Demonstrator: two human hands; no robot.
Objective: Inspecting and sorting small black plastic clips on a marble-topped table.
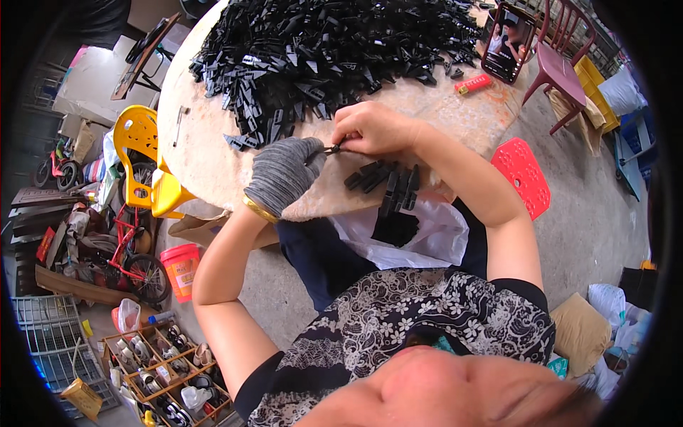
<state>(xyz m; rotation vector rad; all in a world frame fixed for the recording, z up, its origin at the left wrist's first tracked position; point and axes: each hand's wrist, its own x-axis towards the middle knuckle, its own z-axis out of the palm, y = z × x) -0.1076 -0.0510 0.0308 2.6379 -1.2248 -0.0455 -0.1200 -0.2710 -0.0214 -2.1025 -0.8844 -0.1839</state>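
Over the near side of a round tan table (203, 156), my left hand (283, 174), in a grey knit glove, is closed on one end of a small dark plastic piece (331, 149). The bare fingertips of my right hand (373, 129) pinch the piece's other end. Beyond both hands spreads a large heap of black plastic clip-like parts (320, 64). A smaller cluster of black parts (400, 188) lies by the table's near edge, below my right wrist. Across my lap is an opened white bag (445, 231) with black parts inside. My fingers partly hide the held piece.
A phone (506, 43) with a lit screen and a red lighter-like object (472, 84) are at the table's far right. A red stool (521, 178), a maroon chair (558, 64), a yellow chair (136, 146) and a red bucket (181, 270) stand around it.
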